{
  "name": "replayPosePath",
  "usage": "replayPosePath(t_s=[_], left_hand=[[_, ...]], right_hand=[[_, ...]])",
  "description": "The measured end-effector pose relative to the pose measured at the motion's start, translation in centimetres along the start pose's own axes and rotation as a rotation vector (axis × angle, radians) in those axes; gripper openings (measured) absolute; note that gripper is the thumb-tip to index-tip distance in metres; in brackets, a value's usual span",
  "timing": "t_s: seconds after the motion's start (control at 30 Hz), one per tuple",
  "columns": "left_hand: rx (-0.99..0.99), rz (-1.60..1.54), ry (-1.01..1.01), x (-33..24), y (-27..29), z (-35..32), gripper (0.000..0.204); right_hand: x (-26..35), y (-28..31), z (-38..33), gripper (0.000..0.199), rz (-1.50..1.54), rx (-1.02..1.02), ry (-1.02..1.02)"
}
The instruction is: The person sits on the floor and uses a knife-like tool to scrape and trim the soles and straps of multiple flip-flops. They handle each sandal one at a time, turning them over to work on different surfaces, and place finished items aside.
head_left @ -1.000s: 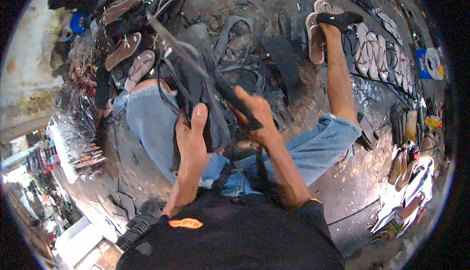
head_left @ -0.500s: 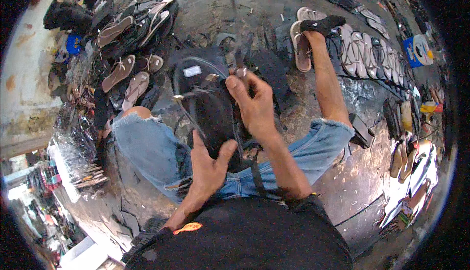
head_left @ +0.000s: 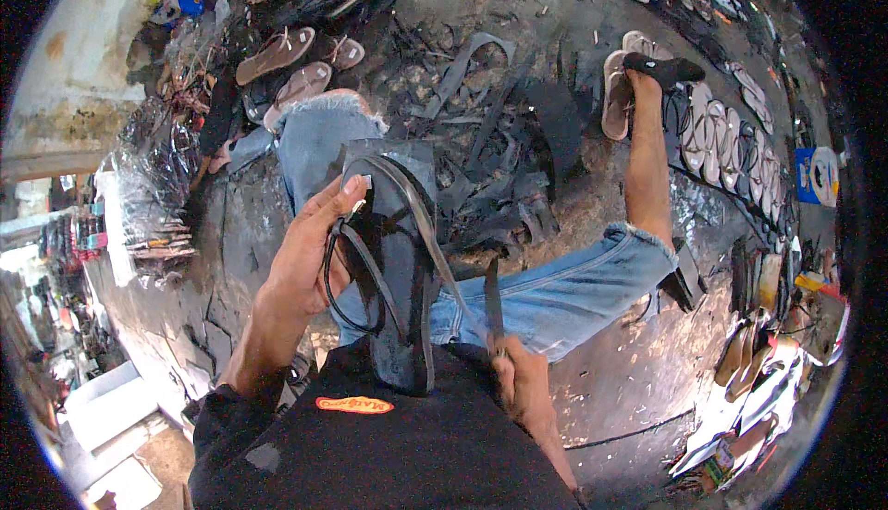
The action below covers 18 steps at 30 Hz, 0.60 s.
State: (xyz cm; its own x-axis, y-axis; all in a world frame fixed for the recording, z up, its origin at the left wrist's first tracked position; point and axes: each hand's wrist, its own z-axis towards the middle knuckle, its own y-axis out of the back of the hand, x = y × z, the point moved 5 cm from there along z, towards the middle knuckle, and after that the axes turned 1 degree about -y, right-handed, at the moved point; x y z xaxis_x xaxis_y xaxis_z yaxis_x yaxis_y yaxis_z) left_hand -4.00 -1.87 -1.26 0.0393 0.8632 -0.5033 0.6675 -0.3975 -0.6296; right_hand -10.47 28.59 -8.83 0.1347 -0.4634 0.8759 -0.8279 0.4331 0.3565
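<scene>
Sandal [head_left: 393, 260] in left hand [head_left: 310, 256]; right hand [head_left: 523, 385] grips a half-hidden blade [head_left: 493, 302].

We look down on a dark, grimy concrete floor [head_left: 555, 11] strewn with black rubber scraps [head_left: 490, 168]. Rows of finished sandals [head_left: 731, 140] line the right; more sandals [head_left: 287, 48] are heaped at upper left beside a pale, stained wall [head_left: 83, 75].
</scene>
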Motion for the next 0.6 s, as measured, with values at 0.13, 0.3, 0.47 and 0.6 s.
replayPosePath(t_s=[0.13,0.3,0.47,0.6], left_hand=[[-0.214,0.204,-0.083,1.5,0.9,0.4,0.037],[-0.114,0.457,-0.036,1.2,-0.7,1.7,0.044],[-0.009,0.632,0.037,0.7,-0.3,2.6,0.043],[0.046,0.768,0.073,0.2,-0.7,3.9,0.047]], right_hand=[[-0.5,0.3,-2.3,0.029,-0.031,0.09,-0.145],[-0.6,0.8,6.0,0.025,-0.069,0.063,-0.047],[6.6,2.5,15.4,0.026,-0.15,0.251,0.095],[8.0,3.2,19.9,0.029,-0.209,0.298,0.261]])
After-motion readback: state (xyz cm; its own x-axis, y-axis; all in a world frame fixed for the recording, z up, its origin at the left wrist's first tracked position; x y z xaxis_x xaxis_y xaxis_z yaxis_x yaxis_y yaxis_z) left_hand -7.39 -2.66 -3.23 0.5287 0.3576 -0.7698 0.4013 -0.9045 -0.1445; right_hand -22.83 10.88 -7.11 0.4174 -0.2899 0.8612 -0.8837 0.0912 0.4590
